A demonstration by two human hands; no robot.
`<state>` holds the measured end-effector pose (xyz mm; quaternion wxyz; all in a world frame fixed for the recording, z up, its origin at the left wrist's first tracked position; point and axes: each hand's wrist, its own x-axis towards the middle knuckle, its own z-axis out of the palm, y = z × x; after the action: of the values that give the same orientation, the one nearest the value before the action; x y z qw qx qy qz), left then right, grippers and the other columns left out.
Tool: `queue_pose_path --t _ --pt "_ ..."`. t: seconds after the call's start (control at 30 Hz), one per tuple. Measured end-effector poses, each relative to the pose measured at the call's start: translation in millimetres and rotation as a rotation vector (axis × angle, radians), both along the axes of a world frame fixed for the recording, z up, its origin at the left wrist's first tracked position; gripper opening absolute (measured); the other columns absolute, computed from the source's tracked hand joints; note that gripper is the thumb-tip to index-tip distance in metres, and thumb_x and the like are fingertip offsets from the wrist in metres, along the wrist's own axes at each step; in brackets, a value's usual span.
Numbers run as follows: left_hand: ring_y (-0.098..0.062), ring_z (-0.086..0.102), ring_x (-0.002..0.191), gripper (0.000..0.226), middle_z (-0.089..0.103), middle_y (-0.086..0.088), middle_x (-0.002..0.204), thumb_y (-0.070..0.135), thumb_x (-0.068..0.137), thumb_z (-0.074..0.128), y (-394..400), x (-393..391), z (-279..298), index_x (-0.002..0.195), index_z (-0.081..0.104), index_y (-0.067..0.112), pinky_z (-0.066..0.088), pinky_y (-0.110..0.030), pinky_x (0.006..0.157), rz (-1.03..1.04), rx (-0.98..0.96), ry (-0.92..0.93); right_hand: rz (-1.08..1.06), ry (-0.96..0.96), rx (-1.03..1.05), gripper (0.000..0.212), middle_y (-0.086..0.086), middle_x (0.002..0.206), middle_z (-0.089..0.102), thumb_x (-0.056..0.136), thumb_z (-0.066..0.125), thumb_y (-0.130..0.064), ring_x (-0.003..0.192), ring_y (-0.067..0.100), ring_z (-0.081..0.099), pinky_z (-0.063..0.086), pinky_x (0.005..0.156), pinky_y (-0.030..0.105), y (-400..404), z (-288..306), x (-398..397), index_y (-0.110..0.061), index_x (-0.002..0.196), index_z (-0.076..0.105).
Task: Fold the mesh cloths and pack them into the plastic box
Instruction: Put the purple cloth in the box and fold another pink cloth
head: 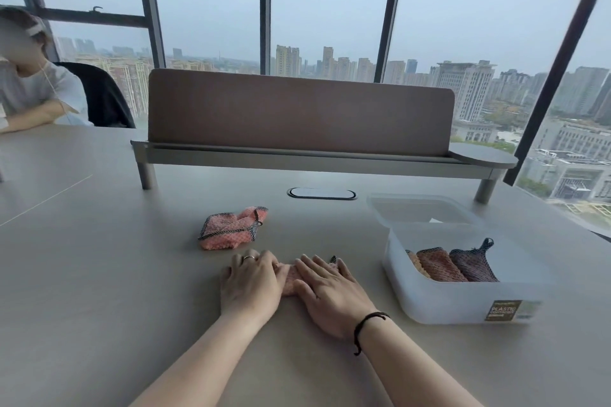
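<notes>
Both hands flat on a pink mesh cloth [291, 277] near the bench [99, 274] front edge. Left hand [251, 281] and right hand [330, 294]: fingers straight, pressing, no grip closed on anything. Second pink mesh cloth [233, 227] lies crumpled further back, mid-bench. Plastic box [463, 301] toward the right edge holds three folded cloths [453, 264]; its lid [420, 210] rests behind it.

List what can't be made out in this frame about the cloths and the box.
- Cloth under the left hand and right hand: head view, hands cover most of it; fold state unclear.
- Box: its frosted wall hides the lower parts of the cloths inside; exact count uncertain.
- Label: small print too blurred.
</notes>
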<state>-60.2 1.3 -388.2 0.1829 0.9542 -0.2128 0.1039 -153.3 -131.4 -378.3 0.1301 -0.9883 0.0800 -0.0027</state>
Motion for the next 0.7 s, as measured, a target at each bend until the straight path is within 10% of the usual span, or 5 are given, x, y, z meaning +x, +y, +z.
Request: queue_pose_path --t 0.6,0.7 --pt "-0.009 0.058 0.084 0.012 0.058 0.007 0.09 0.018 0.093 0.065 12.3 -9.9 37.9 0.1 0.059 0.026 0.049 -0.027 0.08 -0.384 -0.395 0.345 -0.128 0.118 0.157 0.057 -0.01 0.122 0.064 0.08 0.068 -0.052 0.118 0.011 0.058 0.039 0.105 0.033 -5.5 48.5 1.7 -0.039 0.133 0.053" --pt "-0.007 0.057 0.075 0.02 0.062 0.004 0.087 0.018 0.088 0.072 13.3 -14.1 43.3 0.099 0.064 0.033 0.049 -0.023 0.073 -0.426 -0.479 0.416 -0.116 0.19 0.33 0.048 -0.003 0.111 0.066 0.073 0.079 -0.047 0.101 0.015 0.064 0.053 0.078 0.027 -7.8 53.9 -3.4 -0.032 0.116 0.063"
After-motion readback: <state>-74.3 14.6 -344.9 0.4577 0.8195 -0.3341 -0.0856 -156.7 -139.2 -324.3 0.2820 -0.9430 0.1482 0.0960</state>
